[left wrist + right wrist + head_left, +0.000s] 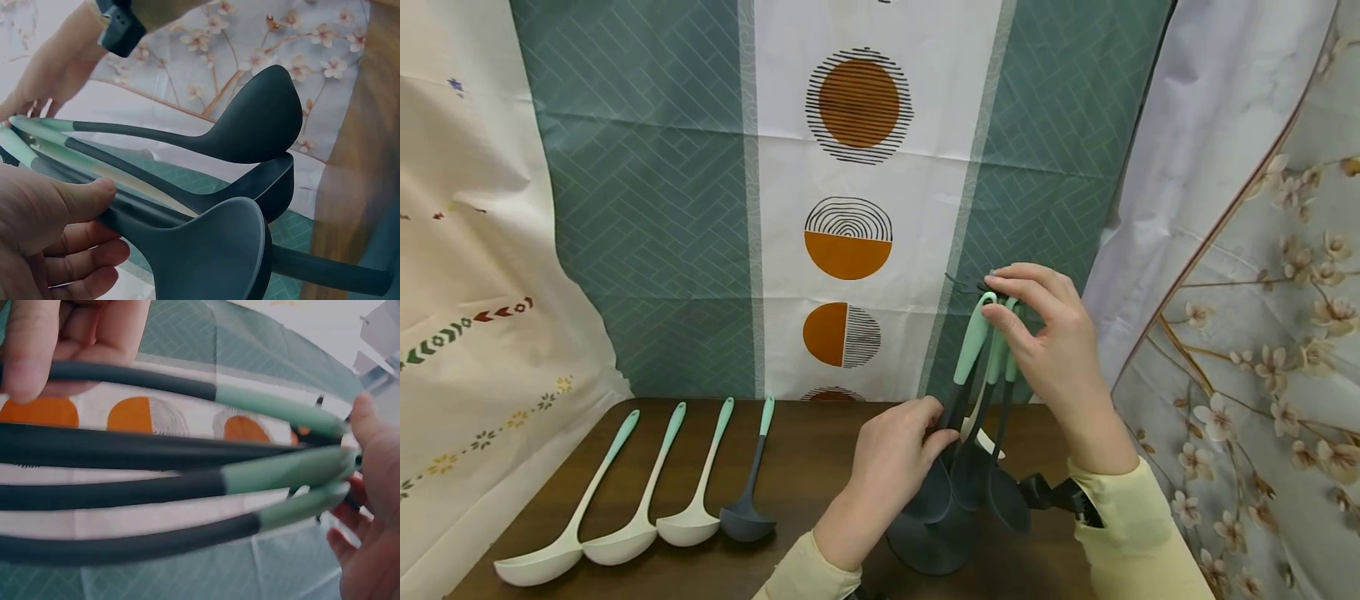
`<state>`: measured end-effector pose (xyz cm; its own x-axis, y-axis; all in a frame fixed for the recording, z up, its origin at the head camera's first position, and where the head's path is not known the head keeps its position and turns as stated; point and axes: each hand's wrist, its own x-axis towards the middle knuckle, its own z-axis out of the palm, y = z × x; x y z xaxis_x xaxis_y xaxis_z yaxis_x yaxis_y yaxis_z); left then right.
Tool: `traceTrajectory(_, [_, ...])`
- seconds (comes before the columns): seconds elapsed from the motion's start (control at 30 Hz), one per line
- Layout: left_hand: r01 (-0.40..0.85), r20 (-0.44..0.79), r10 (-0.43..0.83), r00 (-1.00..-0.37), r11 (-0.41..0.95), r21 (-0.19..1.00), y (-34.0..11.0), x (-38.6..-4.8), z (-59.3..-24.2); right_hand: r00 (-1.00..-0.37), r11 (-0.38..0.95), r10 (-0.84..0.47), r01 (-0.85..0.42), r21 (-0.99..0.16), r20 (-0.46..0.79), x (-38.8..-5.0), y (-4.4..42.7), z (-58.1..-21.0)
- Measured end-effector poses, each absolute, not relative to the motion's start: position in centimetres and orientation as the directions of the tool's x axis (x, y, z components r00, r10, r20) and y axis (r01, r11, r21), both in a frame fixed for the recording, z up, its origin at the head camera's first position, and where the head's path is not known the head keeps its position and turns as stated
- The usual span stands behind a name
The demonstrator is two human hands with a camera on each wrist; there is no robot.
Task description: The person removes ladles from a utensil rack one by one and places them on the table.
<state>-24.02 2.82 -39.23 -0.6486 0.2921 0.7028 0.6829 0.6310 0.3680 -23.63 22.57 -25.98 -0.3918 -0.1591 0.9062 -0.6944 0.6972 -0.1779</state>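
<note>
A dark stand (pixel 934 550) holds several hanging ladles with mint handles, mostly dark, one with a pale shaft. My left hand (pixel 891 450) pinches the dark shaft of the nearest ladle (pixel 973 340) above its bowl; in the right wrist view the left thumb and fingers (pixel 28 369) close round that shaft. At the stand's top, my right hand (pixel 1052 333) has thumb and fingers around the looped end of the same ladle's handle. The left wrist view shows the bowl (pixel 212 250) beside two other dark bowls. The hook behind the right fingers is partly hidden.
On the brown table (pixel 820 483), three cream ladles (pixel 542 562) and one dark ladle (pixel 747 521) lie in a row at the left, handles pointing back. A patterned cloth (pixel 655 208) hangs behind, and a floral curtain (pixel 1262 375) borders the right side.
</note>
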Motion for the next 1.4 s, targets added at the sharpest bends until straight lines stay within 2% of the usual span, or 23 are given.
traceTrajectory(0.1, [0.681, 0.699, 0.294, -0.652, 0.632, 0.369, 2.8, -24.0, -39.3, -0.413, 0.637, -0.164, -0.738, -0.223, 0.896, -24.1, 23.5, -26.5])
traceTrajectory(0.2, [0.68, 0.699, 0.295, -0.652, 0.635, 0.367, 2.7, -23.9, -39.3, -0.399, 0.591, -0.183, -0.775, -0.223, 0.899, -24.5, 24.1, -26.9])
traceTrajectory(0.53, [0.689, 0.726, 0.288, -0.624, 0.642, 0.337, 2.3, -23.9, -39.1, -0.257, 0.511, -0.237, -0.853, -0.105, 0.937, -25.9, 24.4, -27.2])
traceTrajectory(0.8, [0.684, 0.716, 0.295, -0.633, 0.646, 0.339, 2.1, -23.9, -39.1, -0.191, 0.509, -0.198, -0.858, -0.066, 0.961, -26.6, 23.9, -27.4])
traceTrajectory(1.07, [0.691, 0.715, 0.302, -0.63, 0.639, 0.339, 2.1, -23.8, -38.8, -0.175, 0.529, -0.165, -0.846, -0.062, 0.971, -26.5, 23.5, -27.3])
traceTrajectory(1.4, [0.689, 0.711, 0.311, -0.631, 0.646, 0.329, 2.1, -23.4, -38.7, -0.197, 0.561, -0.14, -0.823, -0.086, 0.97, -26.3, 23.3, -27.4])
